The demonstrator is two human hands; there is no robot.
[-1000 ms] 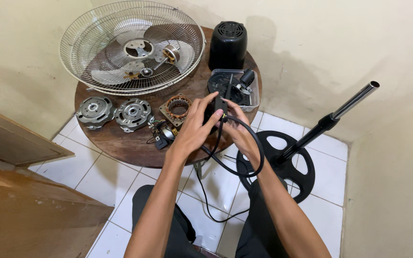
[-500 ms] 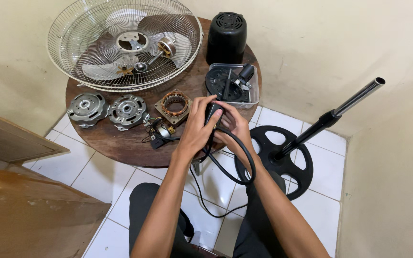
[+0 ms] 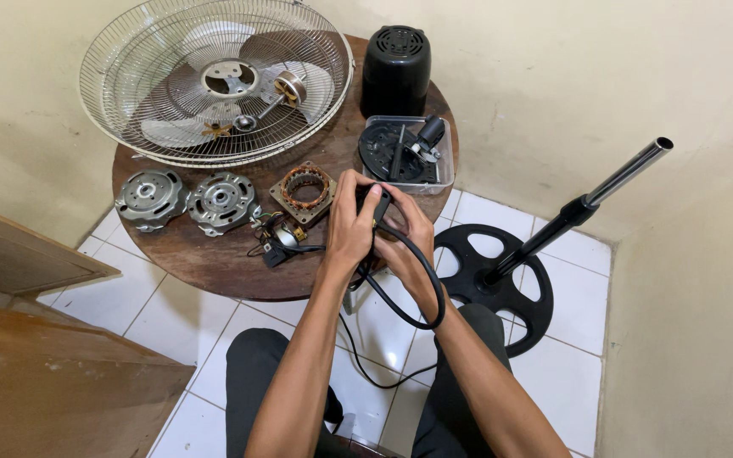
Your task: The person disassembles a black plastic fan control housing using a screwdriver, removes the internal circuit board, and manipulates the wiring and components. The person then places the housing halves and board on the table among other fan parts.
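Both my hands meet over the near right edge of a round wooden table (image 3: 214,263). My left hand (image 3: 351,222) and my right hand (image 3: 405,229) together grip a small black part (image 3: 372,202) with a black cable (image 3: 417,288) looping down from it toward the floor. Just left of my hands lie a copper-wound motor stator (image 3: 303,191) and a small bundle of wires with a black switch (image 3: 275,242). Most of the black part is hidden by my fingers.
A round wire fan guard with blades and a rotor shaft (image 3: 214,80) lies at the table's back. Two metal motor covers (image 3: 188,202) sit at the left. A black motor housing (image 3: 394,58) and a clear tray of parts (image 3: 407,153) stand behind my hands. A fan stand with pole (image 3: 511,271) is on the tiled floor, right.
My hands drew back from the clear tray toward the table's near edge, keeping the black part and cable. The view shifted, so the table now sits lower in the picture.
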